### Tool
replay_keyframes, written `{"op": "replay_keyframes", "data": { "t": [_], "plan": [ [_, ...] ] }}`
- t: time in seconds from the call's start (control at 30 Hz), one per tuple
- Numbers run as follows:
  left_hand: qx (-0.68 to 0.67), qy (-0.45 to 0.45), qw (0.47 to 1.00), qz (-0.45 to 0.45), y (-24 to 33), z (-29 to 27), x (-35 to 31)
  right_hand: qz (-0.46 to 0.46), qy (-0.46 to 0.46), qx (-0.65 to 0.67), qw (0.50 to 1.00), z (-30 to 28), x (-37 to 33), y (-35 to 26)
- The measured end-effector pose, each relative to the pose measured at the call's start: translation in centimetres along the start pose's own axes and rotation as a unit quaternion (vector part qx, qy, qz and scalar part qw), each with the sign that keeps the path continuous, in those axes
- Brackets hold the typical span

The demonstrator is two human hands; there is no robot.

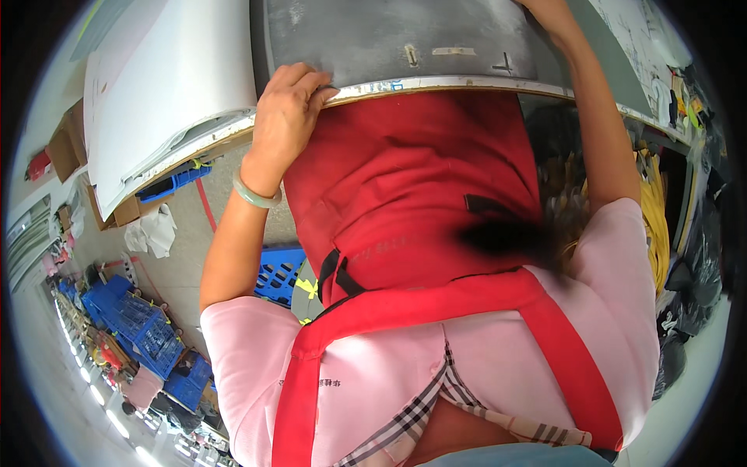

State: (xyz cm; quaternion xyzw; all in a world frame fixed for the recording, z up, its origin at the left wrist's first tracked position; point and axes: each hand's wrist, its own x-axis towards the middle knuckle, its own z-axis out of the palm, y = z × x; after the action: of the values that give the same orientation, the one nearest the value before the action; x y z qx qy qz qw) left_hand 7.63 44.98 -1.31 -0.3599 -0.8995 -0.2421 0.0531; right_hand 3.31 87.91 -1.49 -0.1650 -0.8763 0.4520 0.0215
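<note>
My left hand (289, 109) rests at the near edge of the worktable, its fingers curled and the thumb close to the index finger. Whatever is between those fingertips, if anything, does not show. Under and beyond it lies a dark grey board (373, 47) with pale smudges, bits of tape and a small dark L-shaped mark. My right hand (549, 17) reaches to the far right part of this board. The top of the picture cuts off its fingers, so their pose is hidden.
Large white sheets (171, 86) curve over the table's left side. My red apron (412, 171) meets the table edge (436, 82). Blue crates (144, 327) stand on the floor at left, with another blue crate (278, 272) below the table. Yellow strips (654, 218) hang at right.
</note>
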Motion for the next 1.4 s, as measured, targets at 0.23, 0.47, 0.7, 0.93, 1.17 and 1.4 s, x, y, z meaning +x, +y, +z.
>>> {"op": "replay_keyframes", "data": {
  "t": [0.23, 0.47, 0.7, 0.93, 1.17, 1.4],
  "plan": [
    [0.007, 0.006, 1.000, 0.003, 0.1, 0.1, -0.1, -0.002, 0.011, -0.029, 1.000, 0.2, -0.4, -0.5],
    [0.016, 0.018, 1.000, 0.019, 0.0, 0.2, -0.1, -0.031, 0.023, -0.006, 0.999, 0.5, -0.1, 0.6],
    [0.018, 0.023, 0.999, 0.036, 0.0, 0.4, -0.1, -0.029, 0.013, -0.002, 0.999, 0.7, 0.1, 1.2],
    [0.018, 0.021, 0.999, 0.032, -0.1, 0.4, -0.1, -0.071, 0.038, -0.043, 0.996, 0.9, 0.4, 1.9],
    [-0.008, -0.006, 1.000, 0.008, 1.0, -0.1, 1.2, -0.107, 0.051, -0.069, 0.991, 1.0, 0.6, 2.6],
    [-0.025, 0.080, 0.994, 0.065, 3.7, 7.6, 9.8, -0.091, -0.017, -0.005, 0.996, 0.7, 2.4, 5.0]
  ]
}}
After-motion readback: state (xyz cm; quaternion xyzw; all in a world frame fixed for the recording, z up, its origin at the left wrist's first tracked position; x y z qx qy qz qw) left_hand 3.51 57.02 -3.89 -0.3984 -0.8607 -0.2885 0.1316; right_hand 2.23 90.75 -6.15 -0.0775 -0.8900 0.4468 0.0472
